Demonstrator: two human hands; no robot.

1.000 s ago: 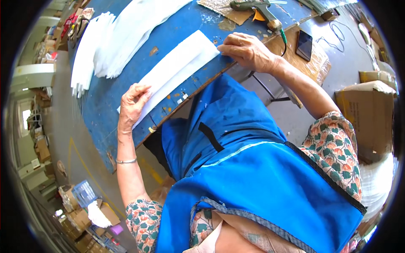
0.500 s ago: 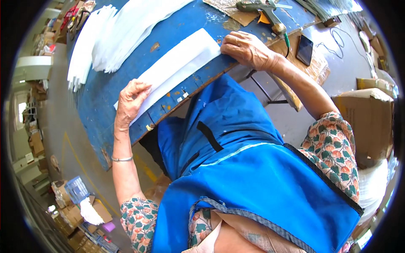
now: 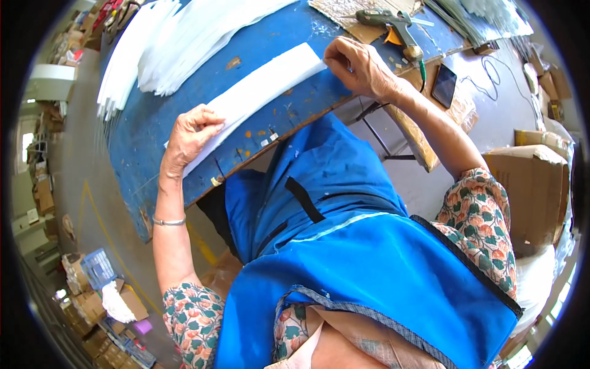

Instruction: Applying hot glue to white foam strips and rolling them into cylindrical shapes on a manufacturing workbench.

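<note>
On the blue surface [image 3: 289, 37], a long white strip [image 3: 258, 92] lies flat in front of a seated person in a blue apron [image 3: 369, 258]. The left hand [image 3: 190, 135] pinches the strip's near end; the right hand [image 3: 356, 64] pinches its far end. A stack of white sheets [image 3: 178, 37] waits behind, so much work seems left. A glue gun [image 3: 393, 21] lies untouched beyond the right hand.

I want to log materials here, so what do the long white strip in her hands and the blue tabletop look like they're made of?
The white strip, pinched by the left hand and right hand, looks like thin matte paper or nonwoven sheet: it lies flat and limp; which one is unclear. The blue tabletop looks like painted board: the paint is chipped and scuffed, with brown patches showing through.
</note>
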